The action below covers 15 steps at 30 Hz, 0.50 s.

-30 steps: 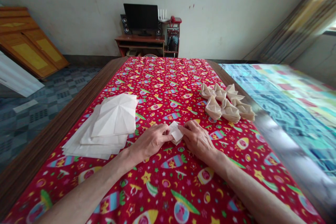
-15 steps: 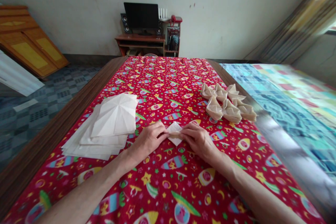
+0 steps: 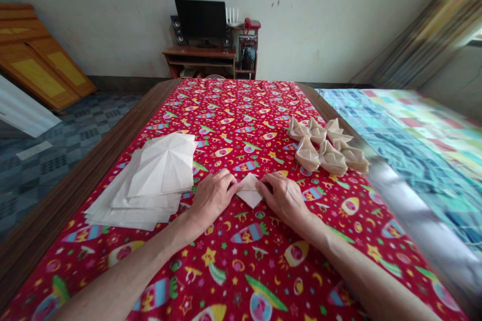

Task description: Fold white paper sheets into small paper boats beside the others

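Note:
Between my hands, a small folded paper lies on the red cloth, diamond-shaped with a crease running across its middle. My left hand pinches its left corner between thumb and fingers. At the opposite corner, my right hand is closed the same way, thumb on the paper. To the left rests a stack of creased paper sheets, the top one marked with folds spreading from a point. Several folded paper pieces stand in two rows at the right, pale and boat-like with pointed tips.
A red patterned tablecloth covers the wooden table. Beyond its far end stands a small desk with a monitor. A bed with a checked cover adjoins the right side; a wooden cabinet is at far left.
The crease line across the small paper has shifted upward, and the lower part now looks flatter. My fingers have moved slightly at its corners. The view has tilted a little.

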### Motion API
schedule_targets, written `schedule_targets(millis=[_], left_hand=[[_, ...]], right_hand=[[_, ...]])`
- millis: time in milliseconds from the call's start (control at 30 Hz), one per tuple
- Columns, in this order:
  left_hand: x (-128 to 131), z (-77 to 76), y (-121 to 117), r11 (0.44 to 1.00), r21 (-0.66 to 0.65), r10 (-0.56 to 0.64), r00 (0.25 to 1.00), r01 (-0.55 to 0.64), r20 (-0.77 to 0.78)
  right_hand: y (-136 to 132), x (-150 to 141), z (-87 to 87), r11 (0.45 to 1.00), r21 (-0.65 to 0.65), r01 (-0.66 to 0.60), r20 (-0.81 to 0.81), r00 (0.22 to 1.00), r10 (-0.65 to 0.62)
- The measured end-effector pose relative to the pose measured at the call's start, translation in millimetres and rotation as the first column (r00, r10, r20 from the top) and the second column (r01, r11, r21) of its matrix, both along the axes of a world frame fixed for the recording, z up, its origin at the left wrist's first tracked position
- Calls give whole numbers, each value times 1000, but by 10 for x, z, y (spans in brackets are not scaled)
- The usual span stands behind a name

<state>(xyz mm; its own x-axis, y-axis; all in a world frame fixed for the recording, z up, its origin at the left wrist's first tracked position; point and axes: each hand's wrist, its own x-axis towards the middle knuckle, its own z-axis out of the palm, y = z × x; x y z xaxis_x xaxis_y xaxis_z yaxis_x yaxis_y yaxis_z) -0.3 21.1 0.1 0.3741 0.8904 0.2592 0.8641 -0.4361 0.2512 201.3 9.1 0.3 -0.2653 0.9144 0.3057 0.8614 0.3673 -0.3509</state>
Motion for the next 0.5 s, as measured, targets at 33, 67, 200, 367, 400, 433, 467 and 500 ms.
schedule_targets(millis=[33,67,200,367,400,433,467,500], left_hand=[[6,2,2,1000,9,6,1000,-6,-18],[12,1,3,1000,17,12,999,-12,-30],[22,-12,4,999,40,23,999,-21,-45],[22,-5,10,999,29,22,1000,-22,-11],[24,0,12,999,35,15,1000,-15,7],[28,4,13,999,48,-4,1000,2,26],[32,7,14,997,70,-34,998,31,43],[37,10,12,993,94,-78,996,73,52]], right_hand=[[3,-3,3,1000,2,-4,8,1000,4],[7,-5,6,1000,1,-5,16,1000,5],[18,-11,21,1000,-13,-9,36,999,10],[16,-8,38,1000,-23,-12,49,999,13],[15,-7,37,1000,-24,-10,52,999,11],[15,-8,36,1000,-23,-8,54,999,9],[14,-10,34,1000,-22,-6,56,998,7],[13,-12,33,1000,-20,-3,58,998,4]])
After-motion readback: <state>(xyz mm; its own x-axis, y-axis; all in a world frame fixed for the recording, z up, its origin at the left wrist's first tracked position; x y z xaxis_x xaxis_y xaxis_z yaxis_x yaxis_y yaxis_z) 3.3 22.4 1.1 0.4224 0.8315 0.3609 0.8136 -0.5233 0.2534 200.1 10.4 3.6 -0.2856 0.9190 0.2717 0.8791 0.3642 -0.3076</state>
